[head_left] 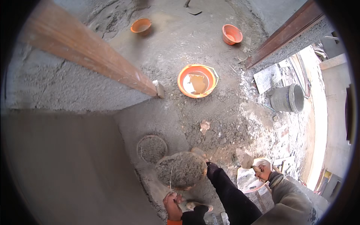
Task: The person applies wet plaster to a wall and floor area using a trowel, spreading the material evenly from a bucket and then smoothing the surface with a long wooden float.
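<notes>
My left hand (173,205) is closed around the thin wire handle (171,179) of a wide bucket (192,186) full of grey mortar. That bucket stands on the ground by my feet, and a smaller mortar-filled bucket (138,148) sits against its far left side. Over to the right, my right hand (263,173) grips a trowel by its handle. The trowel's blade (245,159) is coated in mortar and points to the far left. Just beneath this hand lies a pale, pinkish-white basin-like piece (245,183), smeared with grey.
An orange bucket of murky water (180,85) stands ahead, with two smaller orange buckets (140,33) (228,42) beyond. A grey bucket (281,99) lies tipped at right. Wooden posts (112,67) (281,37) rise on both sides. Rubble (204,126) strews the ground.
</notes>
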A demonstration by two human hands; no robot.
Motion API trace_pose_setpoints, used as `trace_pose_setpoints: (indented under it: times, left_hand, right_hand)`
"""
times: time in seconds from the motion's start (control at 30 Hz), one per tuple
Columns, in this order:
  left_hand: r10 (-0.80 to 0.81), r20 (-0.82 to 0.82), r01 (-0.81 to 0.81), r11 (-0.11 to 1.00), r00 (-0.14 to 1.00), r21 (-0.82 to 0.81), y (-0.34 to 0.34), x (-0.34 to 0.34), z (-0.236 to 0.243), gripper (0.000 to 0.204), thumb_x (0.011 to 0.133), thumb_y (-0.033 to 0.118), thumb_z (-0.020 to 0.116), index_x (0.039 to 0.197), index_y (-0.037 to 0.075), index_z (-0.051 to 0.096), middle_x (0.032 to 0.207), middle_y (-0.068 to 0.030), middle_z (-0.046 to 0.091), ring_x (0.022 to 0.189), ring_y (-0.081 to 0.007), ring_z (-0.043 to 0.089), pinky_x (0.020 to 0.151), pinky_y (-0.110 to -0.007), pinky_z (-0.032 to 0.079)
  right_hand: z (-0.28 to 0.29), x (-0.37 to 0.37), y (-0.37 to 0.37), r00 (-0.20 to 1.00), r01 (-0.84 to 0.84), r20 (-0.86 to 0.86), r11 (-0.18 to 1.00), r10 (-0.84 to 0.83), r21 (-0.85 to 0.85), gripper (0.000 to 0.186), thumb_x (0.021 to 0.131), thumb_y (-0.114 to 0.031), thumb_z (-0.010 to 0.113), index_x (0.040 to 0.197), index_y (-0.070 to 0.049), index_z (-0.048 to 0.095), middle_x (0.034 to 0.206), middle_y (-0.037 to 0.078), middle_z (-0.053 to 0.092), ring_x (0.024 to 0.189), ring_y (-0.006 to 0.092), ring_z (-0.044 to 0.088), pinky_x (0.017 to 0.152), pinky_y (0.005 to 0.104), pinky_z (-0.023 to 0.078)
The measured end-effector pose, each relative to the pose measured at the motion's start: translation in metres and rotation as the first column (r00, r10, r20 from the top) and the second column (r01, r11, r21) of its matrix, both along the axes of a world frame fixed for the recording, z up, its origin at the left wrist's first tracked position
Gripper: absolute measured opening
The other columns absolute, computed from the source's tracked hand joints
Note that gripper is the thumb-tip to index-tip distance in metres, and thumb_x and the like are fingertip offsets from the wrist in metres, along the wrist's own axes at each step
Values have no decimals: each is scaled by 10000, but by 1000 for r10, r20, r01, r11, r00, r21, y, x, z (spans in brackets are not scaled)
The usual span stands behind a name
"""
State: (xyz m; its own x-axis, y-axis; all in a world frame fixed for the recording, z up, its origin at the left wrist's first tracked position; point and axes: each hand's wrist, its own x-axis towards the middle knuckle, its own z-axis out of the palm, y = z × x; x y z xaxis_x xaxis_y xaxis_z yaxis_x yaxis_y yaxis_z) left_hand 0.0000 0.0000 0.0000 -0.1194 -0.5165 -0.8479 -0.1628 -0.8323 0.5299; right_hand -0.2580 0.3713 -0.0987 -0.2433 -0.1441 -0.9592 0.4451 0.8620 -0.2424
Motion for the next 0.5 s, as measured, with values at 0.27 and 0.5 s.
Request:
trace_pose_setpoints:
  times: [0.27,0.5]
  left_hand:
    - [-19,-82,11,996,996,-94,-30,-88,11,200,783,147,511,632,89,394,543,18,334,475,-104,382,689,-315,470]
    - [4,-42,-9,992,999,-124,-46,-117,4,229,801,167,507,626,98,377,531,18,316,476,-112,356,687,-345,460]
  right_hand:
    - [-27,-41,-93,797,-463,-369,876,477,133,393,673,-275,643,936,-1,541,796,208,616,770,365,602,689,419,470]
    - [-98,-102,-265,658,-657,-401,746,638,108,425,714,-280,604,1019,10,542,855,230,615,841,367,601,750,455,472]
